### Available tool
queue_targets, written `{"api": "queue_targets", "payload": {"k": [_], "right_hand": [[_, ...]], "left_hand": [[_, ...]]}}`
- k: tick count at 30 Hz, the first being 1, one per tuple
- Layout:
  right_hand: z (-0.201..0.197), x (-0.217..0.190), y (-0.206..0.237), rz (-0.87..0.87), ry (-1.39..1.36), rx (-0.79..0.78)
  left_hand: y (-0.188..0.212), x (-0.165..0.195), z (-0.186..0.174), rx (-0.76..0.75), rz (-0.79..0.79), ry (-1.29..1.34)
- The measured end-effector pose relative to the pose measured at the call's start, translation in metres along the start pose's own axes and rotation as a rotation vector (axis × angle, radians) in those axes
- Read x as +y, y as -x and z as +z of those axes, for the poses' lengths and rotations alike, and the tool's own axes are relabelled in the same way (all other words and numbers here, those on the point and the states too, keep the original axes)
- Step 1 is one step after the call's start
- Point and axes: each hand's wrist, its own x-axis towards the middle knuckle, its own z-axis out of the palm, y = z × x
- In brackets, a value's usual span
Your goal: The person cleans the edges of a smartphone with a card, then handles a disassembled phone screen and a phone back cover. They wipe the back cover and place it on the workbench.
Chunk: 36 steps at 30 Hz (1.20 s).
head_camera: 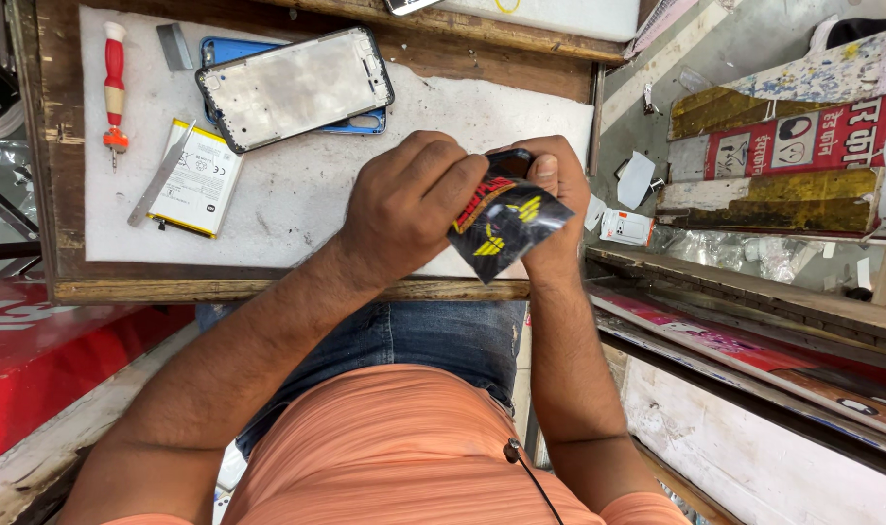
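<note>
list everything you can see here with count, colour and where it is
black packet: 1, black with red and yellow print, pinched between both hands over the mat's near edge
phone frame: 1, grey with a black rim, far middle of the mat
blue back cover: 1, blue, under the phone frame
battery: 1, white and yellow, left part of the mat
metal strip: 1, grey, lying across the battery's left edge
screwdriver: 1, red and white, far left of the mat
work mat: 1, white, on the wooden table
wooden table: 1, brown
left hand: 1, grips the packet
right hand: 1, grips the packet
</note>
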Motion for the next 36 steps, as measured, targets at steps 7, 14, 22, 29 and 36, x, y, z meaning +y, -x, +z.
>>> {"api": "queue_targets", "payload": {"k": [7,14,22,29,36], "right_hand": [[-0.010,0.015,-0.002,-0.142,0.159,0.028],[-0.018,0.037,-0.002,-0.192,0.095,0.061],[-0.020,0.047,-0.003,-0.160,-0.103,0.061],[-0.023,0.045,-0.003,-0.127,-0.203,0.008],[-0.034,0.047,0.000,-0.077,-0.240,-0.051]], "left_hand": [[0.020,-0.009,-0.009,-0.034,-0.031,-0.022],[0.040,-0.017,-0.024,-0.060,-0.089,-0.034],[0.058,-0.023,-0.034,-0.069,-0.111,-0.116],[0.062,-0.020,-0.038,-0.057,-0.111,-0.126],[0.065,-0.013,-0.041,-0.073,-0.073,-0.097]]}}
